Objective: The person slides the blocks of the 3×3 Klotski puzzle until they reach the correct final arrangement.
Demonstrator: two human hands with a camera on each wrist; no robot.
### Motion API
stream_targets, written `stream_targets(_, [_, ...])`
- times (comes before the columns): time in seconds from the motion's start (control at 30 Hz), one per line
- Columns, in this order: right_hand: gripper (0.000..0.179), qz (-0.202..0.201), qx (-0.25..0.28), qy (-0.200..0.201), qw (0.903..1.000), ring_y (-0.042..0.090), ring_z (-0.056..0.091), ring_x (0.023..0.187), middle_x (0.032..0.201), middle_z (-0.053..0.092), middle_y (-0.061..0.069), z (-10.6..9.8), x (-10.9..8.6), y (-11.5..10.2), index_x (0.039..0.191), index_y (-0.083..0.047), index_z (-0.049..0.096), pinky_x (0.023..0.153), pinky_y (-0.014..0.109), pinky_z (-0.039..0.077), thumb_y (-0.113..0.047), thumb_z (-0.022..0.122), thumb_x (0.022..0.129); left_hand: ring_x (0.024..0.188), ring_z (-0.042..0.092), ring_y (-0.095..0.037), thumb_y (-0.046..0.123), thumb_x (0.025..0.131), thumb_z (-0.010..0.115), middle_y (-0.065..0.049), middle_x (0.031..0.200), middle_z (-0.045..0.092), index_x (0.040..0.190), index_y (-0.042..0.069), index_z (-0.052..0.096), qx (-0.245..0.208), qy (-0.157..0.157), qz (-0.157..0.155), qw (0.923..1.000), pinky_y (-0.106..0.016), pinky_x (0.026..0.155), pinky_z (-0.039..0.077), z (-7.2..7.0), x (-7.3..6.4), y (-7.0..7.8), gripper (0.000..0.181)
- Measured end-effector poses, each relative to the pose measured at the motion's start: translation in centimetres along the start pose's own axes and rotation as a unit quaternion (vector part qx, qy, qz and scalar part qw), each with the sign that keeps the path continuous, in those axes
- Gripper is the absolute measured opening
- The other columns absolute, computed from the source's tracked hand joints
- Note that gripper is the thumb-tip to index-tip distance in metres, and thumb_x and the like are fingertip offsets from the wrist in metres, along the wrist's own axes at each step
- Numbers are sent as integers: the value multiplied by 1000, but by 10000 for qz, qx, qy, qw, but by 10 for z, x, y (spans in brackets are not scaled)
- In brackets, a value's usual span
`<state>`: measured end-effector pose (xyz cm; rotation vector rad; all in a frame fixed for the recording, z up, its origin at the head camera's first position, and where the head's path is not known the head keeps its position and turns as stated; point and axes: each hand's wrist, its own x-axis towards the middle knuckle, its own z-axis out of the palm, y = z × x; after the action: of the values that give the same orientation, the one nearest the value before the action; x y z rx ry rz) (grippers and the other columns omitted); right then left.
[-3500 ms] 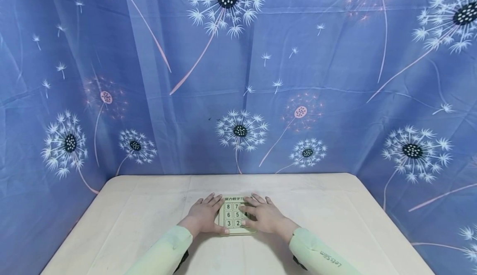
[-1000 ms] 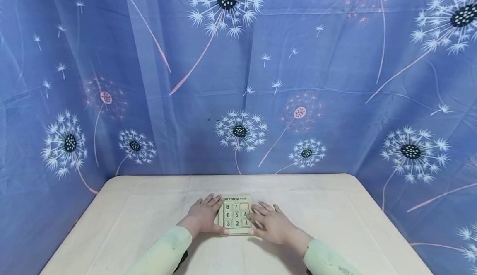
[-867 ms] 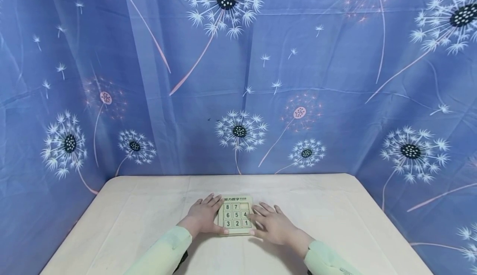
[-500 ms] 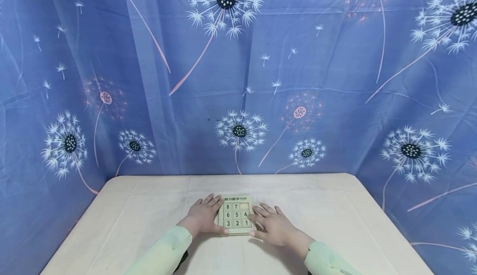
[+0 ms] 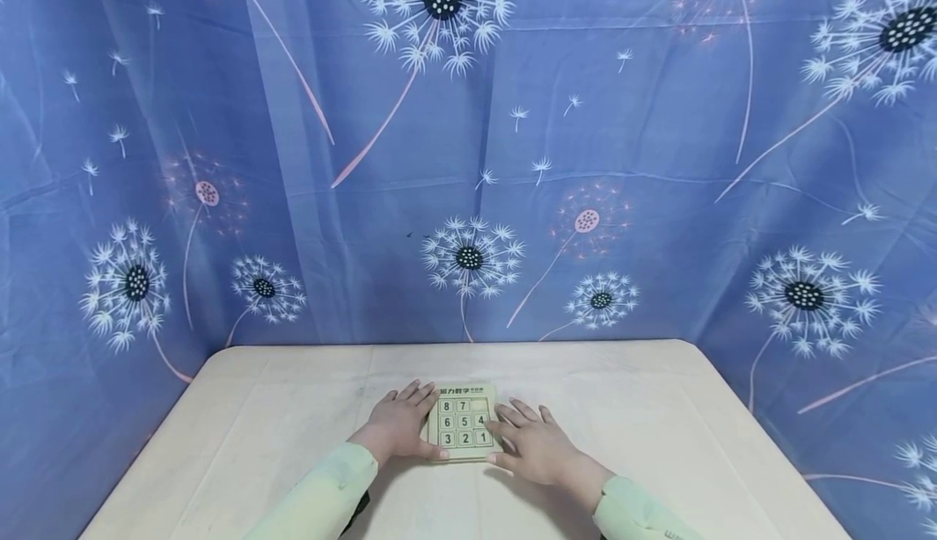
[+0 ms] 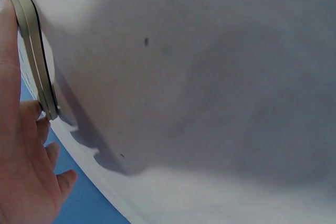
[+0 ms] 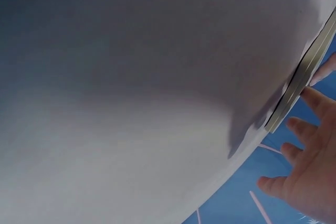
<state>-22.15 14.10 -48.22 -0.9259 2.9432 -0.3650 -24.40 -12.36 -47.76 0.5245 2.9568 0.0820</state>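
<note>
A pale yellow-green number sliding puzzle lies flat on the table. Its tiles read 8, 7 and a vacant top-right cell, then 6, 5, 4, then 3, 2, 1. My left hand holds the puzzle's left side, thumb on the near-left corner of the frame and fingers along the far-left edge. At the right side, my right hand has its fingers loosely spread, one fingertip at the 4 tile and the thumb by the near-right corner. The puzzle's edge shows beside the thumb in the left wrist view.
The table has a cream cover and rounded far corners. A blue curtain printed with dandelions hangs behind it and along both sides. Light green sleeves cover both forearms.
Since the earliest frame my right hand has drawn back to the right, uncovering the puzzle's right column. Over the last second it shifts only very slightly; the left hand stays put.
</note>
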Motion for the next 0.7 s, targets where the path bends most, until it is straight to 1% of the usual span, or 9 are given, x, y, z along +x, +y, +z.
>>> stream_targets(0.33, [61,65,20,42,10000,44,40,150,157,51,16,1,2,-2,143,-15,60,115,79,30,-56,58,97,157,32,-26,76,74,74,-1,167,37,159,15,39,-16,-20,-2,10000,-50,126,35,2,2,-2,110])
stream_targets(0.7, [63,38,-39,111,9999,45,41,149,156,52,16,3,5,-1,142,-13,61,114,79,32,-57,58,97,157,33,-26,75,74,75,-1,167,38,158,15,41,-48,14,20,10000,-50,126,35,3,2,-2,109])
